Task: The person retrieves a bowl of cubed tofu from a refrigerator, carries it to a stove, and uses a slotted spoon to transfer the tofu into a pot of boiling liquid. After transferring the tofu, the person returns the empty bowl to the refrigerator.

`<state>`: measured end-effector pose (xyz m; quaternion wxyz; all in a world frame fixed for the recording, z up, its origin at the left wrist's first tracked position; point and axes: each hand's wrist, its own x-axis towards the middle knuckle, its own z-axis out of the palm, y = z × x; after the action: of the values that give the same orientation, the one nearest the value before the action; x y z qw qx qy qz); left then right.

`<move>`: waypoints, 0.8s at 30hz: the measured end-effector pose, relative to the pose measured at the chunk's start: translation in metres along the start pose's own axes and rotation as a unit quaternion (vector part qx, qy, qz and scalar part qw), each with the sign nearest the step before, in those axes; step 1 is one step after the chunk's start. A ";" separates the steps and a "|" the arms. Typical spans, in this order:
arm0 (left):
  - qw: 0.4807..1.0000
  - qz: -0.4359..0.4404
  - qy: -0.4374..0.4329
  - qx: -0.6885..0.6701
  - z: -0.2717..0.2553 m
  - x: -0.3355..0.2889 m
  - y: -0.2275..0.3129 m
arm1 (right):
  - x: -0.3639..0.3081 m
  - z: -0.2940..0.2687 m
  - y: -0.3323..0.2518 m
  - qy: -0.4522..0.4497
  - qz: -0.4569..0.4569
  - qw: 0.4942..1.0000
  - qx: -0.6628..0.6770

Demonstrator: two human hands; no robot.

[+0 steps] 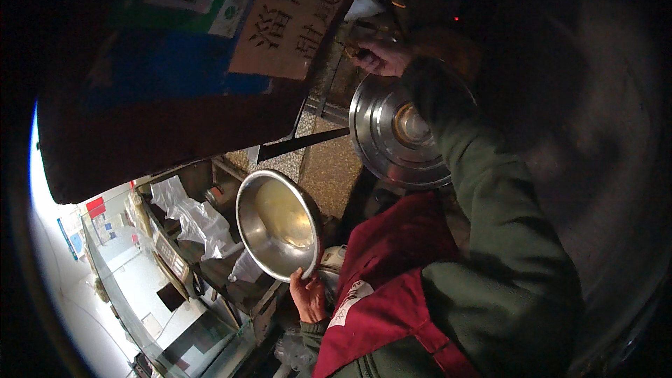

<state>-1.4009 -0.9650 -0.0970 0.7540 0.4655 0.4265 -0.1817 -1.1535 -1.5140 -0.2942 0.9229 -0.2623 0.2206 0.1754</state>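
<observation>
Dim stall, speckled stone counter [329, 168] w/ glass case at left. Left hand [308, 297]: fingers pinch lower rim of steel bowl [278, 224], tilted, by counter's front edge; likely light, stiff, slick—grip rim. Steel lid [399, 133] centre. Right hand [381, 56]: fingers curled, grip unclear.

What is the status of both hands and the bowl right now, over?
Left hand grips the rim of the steel bowl, tilted. Right hand closed on something small, unclear. Round metal lid beside the right arm. Nothing blocking the bowl.
</observation>
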 end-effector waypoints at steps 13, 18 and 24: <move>0.998 -0.058 -0.008 -0.014 -0.005 0.002 0.008 | 0.009 -0.040 -0.008 -0.048 -0.078 0.982 -0.165; 0.997 -0.025 -0.019 -0.067 -0.003 0.005 0.006 | -0.105 -0.014 0.031 0.187 -0.304 0.924 -0.140; 0.994 0.004 -0.051 -0.099 0.026 -0.008 0.032 | -0.226 0.135 0.174 -0.002 0.068 0.953 -0.296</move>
<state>-1.3715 -0.9725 -0.0675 0.8180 0.3803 0.4012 -0.1590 -1.3772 -1.3460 -0.1491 0.7905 -0.5072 0.1742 0.2958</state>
